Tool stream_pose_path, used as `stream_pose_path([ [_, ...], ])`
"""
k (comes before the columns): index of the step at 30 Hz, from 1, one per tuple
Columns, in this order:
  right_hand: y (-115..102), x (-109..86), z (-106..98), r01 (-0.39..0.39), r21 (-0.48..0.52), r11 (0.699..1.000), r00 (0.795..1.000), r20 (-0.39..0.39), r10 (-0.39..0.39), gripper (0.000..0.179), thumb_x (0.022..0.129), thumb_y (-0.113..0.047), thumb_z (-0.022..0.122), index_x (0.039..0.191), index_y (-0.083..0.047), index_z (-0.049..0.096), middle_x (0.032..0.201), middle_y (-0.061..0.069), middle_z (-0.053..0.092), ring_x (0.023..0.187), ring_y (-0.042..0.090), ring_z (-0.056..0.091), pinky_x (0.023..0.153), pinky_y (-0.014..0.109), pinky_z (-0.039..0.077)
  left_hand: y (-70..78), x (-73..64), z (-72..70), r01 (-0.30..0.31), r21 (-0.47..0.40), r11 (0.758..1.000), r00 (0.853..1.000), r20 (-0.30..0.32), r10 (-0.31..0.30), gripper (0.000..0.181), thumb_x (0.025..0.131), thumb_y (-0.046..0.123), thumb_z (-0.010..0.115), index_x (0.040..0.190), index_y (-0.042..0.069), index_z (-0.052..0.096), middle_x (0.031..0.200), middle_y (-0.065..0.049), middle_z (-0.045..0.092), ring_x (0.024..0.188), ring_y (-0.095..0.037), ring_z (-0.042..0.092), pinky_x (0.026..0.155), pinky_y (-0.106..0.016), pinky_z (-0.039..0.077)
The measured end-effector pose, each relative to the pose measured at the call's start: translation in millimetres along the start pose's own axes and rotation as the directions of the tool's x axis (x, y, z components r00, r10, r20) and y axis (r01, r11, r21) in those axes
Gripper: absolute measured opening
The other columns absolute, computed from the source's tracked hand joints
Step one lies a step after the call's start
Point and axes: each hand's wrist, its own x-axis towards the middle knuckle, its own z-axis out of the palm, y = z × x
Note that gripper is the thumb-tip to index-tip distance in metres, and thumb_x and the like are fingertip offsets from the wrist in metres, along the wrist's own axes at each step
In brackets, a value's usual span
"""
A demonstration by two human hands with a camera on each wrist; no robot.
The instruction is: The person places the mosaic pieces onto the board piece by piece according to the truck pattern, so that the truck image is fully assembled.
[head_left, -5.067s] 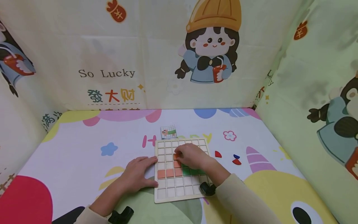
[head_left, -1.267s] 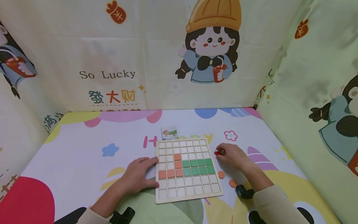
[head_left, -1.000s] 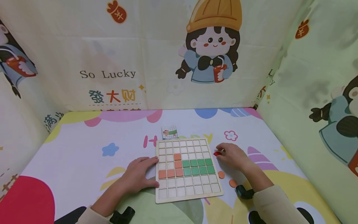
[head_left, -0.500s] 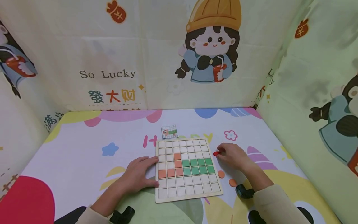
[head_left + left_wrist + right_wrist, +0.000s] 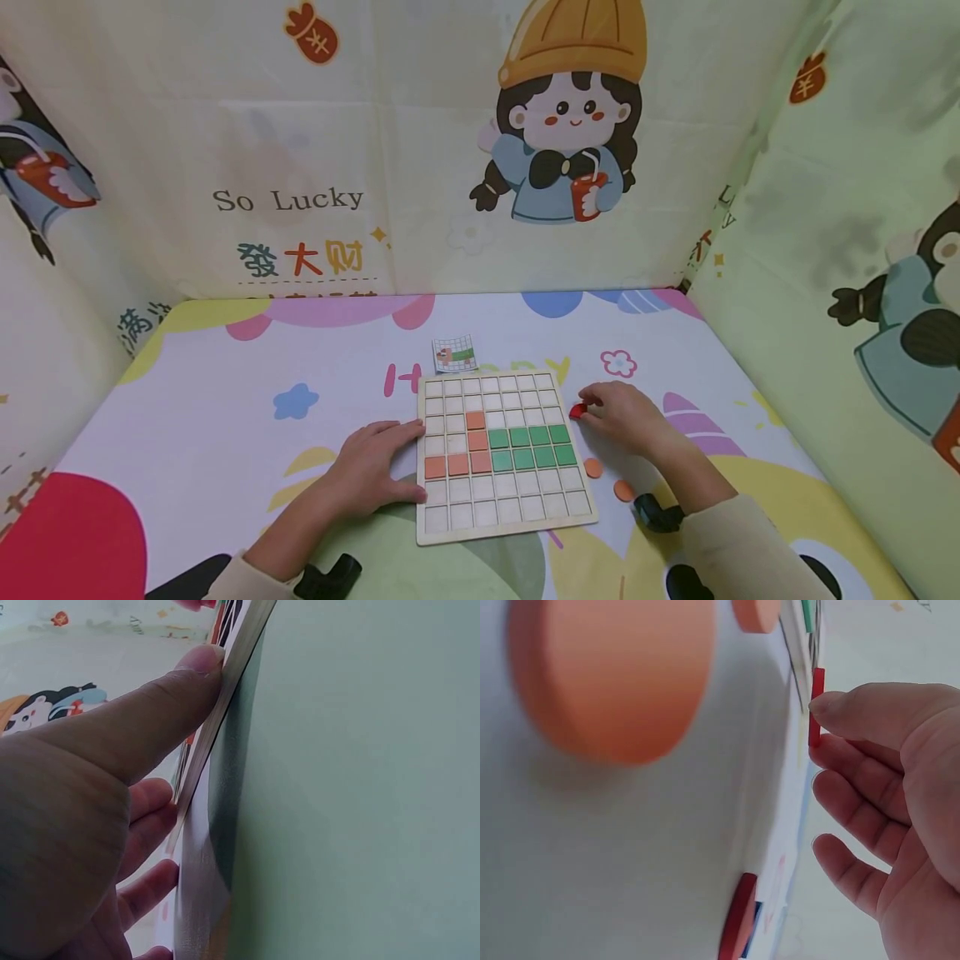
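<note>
My left hand [image 5: 371, 467] lies against the left edge of a wooden grid board [image 5: 508, 508], thumb and fingers spread along it. On the board, several salmon tiles [image 5: 478, 440] and two rows of green tiles [image 5: 540, 435] fill cells. Just off the board's right edge, my right hand [image 5: 622, 417] pinches a small red quarter-circle piece [image 5: 577, 411] between thumb and finger. The right wrist view shows that red piece [image 5: 817, 682] edge-on, the other fingers loosely bent beside it.
A small printed card [image 5: 454, 354] with a grid picture lies behind the board. Two orange discs [image 5: 593, 468] sit right of it. Another red piece [image 5: 739, 919] and a blue piece [image 5: 754, 930] show low in the right wrist view. Patterned cloth walls [image 5: 420, 167] surround the table.
My right hand has gone from over the board to its right side and taken the red piece. Lately the piece has shifted slightly left, towards the board. My left hand stays put.
</note>
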Motion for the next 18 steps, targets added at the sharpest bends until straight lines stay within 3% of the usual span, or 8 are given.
stream_pose_path([
  [9,-10,-1.4,-6,0.074,0.006,0.997,0.997,-0.017,-0.074,0.032,0.09,-0.012,0.074,0.119,0.0,0.069,0.107,0.008,0.071,0.102,0.032,0.063,0.092,0.05,0.051,-0.6,-0.2,0.3,-0.005,0.0,1.0,1.0,-0.006,0.005,0.085,0.071,0.047,0.089,0.141,0.012,0.057,0.141,-0.004,0.056,0.132,-0.036,0.044,0.106,-0.06,0.032],
  [18,-27,0.1,-4,0.084,0.007,0.996,0.996,-0.015,-0.084,0.031,0.09,-0.014,0.074,0.119,-0.003,0.07,0.106,0.006,0.069,0.104,0.029,0.06,0.092,0.047,0.052,0.2,-0.6,-0.6,-0.014,0.0,1.0,1.0,-0.013,0.014,0.083,0.071,0.044,0.089,0.141,0.011,0.058,0.141,-0.004,0.057,0.131,-0.037,0.044,0.105,-0.06,0.033],
])
